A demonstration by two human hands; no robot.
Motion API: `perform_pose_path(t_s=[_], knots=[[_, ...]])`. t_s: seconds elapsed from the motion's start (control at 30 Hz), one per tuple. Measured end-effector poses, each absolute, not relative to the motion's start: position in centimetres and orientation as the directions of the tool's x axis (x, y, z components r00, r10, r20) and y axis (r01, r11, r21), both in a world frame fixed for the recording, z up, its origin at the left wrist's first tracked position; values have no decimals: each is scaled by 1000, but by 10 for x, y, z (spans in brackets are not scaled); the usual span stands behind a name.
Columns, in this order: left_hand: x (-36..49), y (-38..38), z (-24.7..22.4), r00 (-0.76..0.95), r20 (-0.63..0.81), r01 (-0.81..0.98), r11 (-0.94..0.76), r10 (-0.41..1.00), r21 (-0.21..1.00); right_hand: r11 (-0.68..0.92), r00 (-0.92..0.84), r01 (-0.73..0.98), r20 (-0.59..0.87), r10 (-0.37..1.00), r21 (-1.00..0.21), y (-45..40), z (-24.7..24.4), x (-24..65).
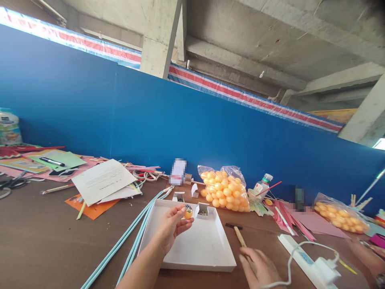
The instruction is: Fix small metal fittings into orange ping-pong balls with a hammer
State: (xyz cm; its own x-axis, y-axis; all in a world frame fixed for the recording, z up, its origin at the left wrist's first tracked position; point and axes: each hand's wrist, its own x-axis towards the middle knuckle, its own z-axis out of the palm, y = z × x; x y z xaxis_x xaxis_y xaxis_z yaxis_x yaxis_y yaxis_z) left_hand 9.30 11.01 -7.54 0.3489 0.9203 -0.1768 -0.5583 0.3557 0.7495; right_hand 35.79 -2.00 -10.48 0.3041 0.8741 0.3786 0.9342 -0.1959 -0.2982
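Observation:
Over a shallow white box lid (207, 251), my left hand (172, 226) pinches an orange ball (188, 212) with something dark and shiny on its upper part. Just right of the ball, a small open carton (202, 211) holds little metallic pieces. My right hand (260, 267) is closed around the lower wooden handle of a hammer (240, 235), whose dark head rests on the brown table to the right of the lid.
Behind the lid sits a clear bag of orange balls (224, 190), with a bottle (264, 184) beside it. Light-blue rods (126, 245) lie left; papers (104, 180) are beyond. A power strip (303, 257) and another person's hand (365, 255) are at right.

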Motion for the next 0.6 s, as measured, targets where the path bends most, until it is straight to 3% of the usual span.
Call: perform_pose_path(t_s=[0.13,0.23,0.6], knots=[[92,110,-75,346,-192,-552,365,918,749,-116,187,968,332,925,-224,36,-66,305],[92,110,-74,335,-195,-549,359,922,755,-151,171,982,208,963,-110,84,-53,285],[95,116,-81,346,-219,-534,384,912,754,-238,236,970,43,971,49,164,-72,275]])
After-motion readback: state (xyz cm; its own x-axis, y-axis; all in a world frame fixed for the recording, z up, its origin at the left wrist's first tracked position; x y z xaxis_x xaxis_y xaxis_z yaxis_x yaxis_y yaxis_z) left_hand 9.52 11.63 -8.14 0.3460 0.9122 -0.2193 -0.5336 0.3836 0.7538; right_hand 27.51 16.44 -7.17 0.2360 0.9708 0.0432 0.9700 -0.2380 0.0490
